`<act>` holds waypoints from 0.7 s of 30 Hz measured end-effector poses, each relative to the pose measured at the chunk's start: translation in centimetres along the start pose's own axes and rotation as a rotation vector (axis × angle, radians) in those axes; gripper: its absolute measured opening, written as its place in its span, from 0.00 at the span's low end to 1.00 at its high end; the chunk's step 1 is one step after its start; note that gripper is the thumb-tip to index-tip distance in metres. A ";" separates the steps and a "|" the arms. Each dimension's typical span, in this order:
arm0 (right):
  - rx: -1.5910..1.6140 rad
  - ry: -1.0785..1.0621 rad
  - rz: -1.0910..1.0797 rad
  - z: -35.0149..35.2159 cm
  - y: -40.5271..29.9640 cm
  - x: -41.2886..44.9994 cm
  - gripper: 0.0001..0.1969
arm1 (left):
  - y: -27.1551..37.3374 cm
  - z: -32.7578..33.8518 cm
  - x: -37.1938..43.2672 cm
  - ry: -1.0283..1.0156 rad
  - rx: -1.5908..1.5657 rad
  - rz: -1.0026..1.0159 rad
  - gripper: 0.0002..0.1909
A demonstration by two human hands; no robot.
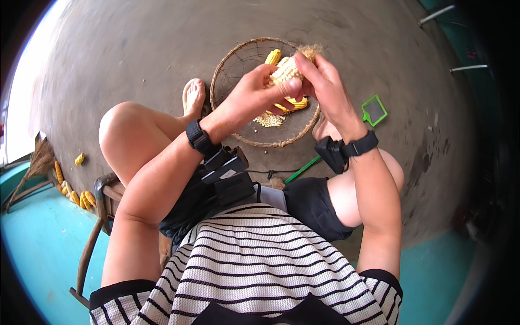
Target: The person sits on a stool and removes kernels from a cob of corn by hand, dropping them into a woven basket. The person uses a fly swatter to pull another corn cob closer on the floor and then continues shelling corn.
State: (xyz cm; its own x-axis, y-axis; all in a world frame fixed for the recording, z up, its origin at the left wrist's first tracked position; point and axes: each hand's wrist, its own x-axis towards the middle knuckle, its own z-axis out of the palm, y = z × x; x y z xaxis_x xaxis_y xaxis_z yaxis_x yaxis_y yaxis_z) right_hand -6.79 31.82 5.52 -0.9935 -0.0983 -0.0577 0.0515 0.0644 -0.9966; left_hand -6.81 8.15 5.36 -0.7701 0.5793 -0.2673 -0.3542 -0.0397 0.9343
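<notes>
Both my hands hold one pale ear of corn (287,71) above a round woven basket (214,83). My left hand (260,87) is closed around its lower left end, thumb laid along the kernels. At the upper right end, where a tuft of dry corn silk (312,51) sticks out, my right hand (323,79) grips the ear. A yellow corn cob (273,57) lies in the basket behind my left hand. More yellow corn (300,103) shows below my hands, partly hidden by my fingers. Loose pale kernels (269,120) form a small pile on the basket's bottom.
A green-framed swatter head (375,110) and a green handle (302,169) are near my right leg. At the left, several corn cobs (87,199) line the turquoise wall, a single cob (79,159) lies on the floor, and a straw broom (36,162) leans. Beside me is a wooden chair (87,252).
</notes>
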 end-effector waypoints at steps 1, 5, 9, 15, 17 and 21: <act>0.074 -0.066 0.006 0.6 -0.1 -0.4 0.29 | -0.2 -0.3 -0.5 0.006 0.021 0.009 0.38; 0.366 -0.031 0.221 1.0 1.2 -3.0 0.30 | 0.1 -1.5 -2.7 0.042 0.096 0.037 0.35; 0.424 0.110 0.513 -1.1 15.7 -6.2 0.19 | 3.7 -2.1 -5.1 0.107 0.018 0.065 0.31; 0.041 -0.240 1.200 3.9 39.8 -17.1 0.07 | 8.9 -4.8 -9.6 0.375 -0.220 0.167 0.26; -0.093 -0.236 1.286 5.9 46.8 -20.6 0.05 | 9.6 -5.1 -10.6 0.481 -0.227 0.207 0.27; -0.104 0.053 1.276 9.9 52.7 -22.9 0.04 | 10.4 -5.2 -11.7 0.605 -0.164 0.145 0.31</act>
State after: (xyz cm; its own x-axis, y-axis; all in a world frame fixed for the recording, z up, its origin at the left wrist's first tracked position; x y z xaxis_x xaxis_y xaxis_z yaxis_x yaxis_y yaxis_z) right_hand 19.68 27.68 -46.30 -0.2493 0.1297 -0.9597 0.9604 0.1604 -0.2278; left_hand -4.25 -3.29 16.93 -0.9624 -0.0007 -0.2717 -0.2639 -0.2352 0.9354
